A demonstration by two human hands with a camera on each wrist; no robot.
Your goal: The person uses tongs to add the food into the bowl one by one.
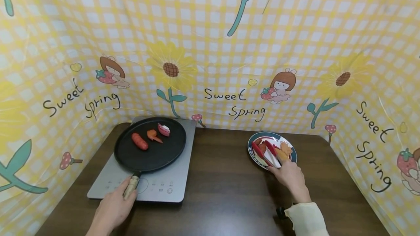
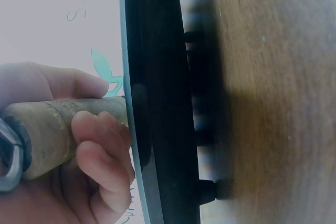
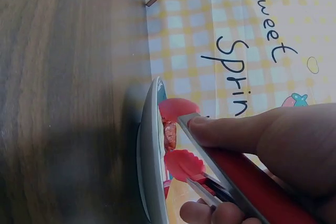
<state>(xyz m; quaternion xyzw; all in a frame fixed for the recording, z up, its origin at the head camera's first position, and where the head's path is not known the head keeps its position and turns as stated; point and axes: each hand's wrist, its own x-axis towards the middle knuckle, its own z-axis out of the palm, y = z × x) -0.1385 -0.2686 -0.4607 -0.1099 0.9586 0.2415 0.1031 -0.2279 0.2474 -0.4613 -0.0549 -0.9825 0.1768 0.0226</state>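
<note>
My left hand [image 1: 115,205] grips the handle [image 2: 44,129] of a flat black frying pan [image 1: 151,163], fingers curled round it. In the pan lie a red sausage [image 1: 140,141], an orange-brown piece like a chicken wing [image 1: 153,136] and a pink-and-white piece [image 1: 164,129]. My right hand [image 1: 290,178] holds tongs [image 3: 247,182] with red scalloped tips over a plate with a dark patterned rim [image 1: 262,134]. Between the spread tips shows a reddish-brown food piece [image 3: 169,136]; whether they touch it I cannot tell. A golden fried-looking piece [image 1: 286,149] lies on the plate's right side.
Under the pan is a silver induction cooktop [image 1: 177,188] on the left of the dark wooden table [image 1: 216,185]. Yellow checked cloth [image 1: 210,61] hangs behind and on both sides. Bare tabletop lies between cooktop and plate.
</note>
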